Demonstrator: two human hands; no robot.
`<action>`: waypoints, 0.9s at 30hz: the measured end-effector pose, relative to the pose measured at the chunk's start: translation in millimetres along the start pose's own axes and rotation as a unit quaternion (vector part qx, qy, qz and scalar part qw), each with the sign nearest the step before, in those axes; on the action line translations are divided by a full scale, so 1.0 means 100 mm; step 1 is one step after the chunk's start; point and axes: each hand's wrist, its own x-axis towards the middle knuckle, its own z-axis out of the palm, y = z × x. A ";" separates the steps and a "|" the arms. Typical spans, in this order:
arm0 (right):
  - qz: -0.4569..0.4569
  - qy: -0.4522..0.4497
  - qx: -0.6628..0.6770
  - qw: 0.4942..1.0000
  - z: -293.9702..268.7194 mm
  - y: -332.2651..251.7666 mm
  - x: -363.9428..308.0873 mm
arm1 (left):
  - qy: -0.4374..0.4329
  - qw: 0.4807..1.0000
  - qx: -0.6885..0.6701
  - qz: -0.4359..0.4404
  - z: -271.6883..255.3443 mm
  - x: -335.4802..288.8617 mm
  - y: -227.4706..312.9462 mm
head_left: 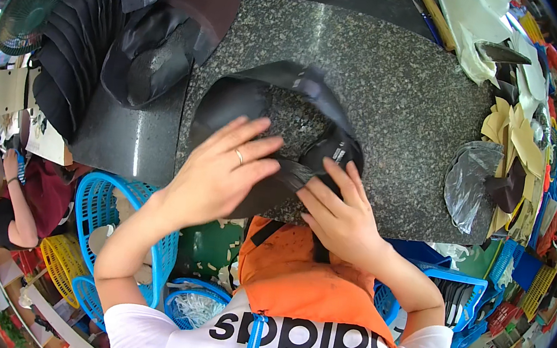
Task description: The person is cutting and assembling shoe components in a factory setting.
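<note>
On the speckled stone slab [398,105] in front of me lies a black, leather-like looped piece [231,102], partly smeared by motion. It looks like a shoe upper, with small pale print on its inner side. My left hand [220,170], a ring on one finger, rests over its near left edge with fingers stretched and spread. The fingers of my right hand [343,213] grip its near right edge beside the print; my palms hide part of that edge. A similar black piece with a dark brown flap [153,61] sits just left of the slab.
Overlapping black pieces [75,45] line the far left. Clear plastic [470,184] and tan cut sheets [522,141] lie at the right edge. Blue baskets [90,210] stand below the table, along with a yellow basket [62,266]. Another person [31,206] sits at the left.
</note>
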 end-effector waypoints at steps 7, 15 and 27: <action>-0.067 -0.017 -0.049 0.996 -0.35 0.19 0.12 | -0.018 0.999 0.040 -0.016 0.14 -0.07 -0.09; 0.051 -0.118 -0.071 0.989 -0.24 0.08 0.25 | -0.038 0.996 0.076 -0.035 0.31 -0.13 -0.07; 0.282 0.026 -0.336 0.898 -0.84 2.39 1.49 | 0.168 0.973 0.131 -0.089 0.20 -0.06 0.04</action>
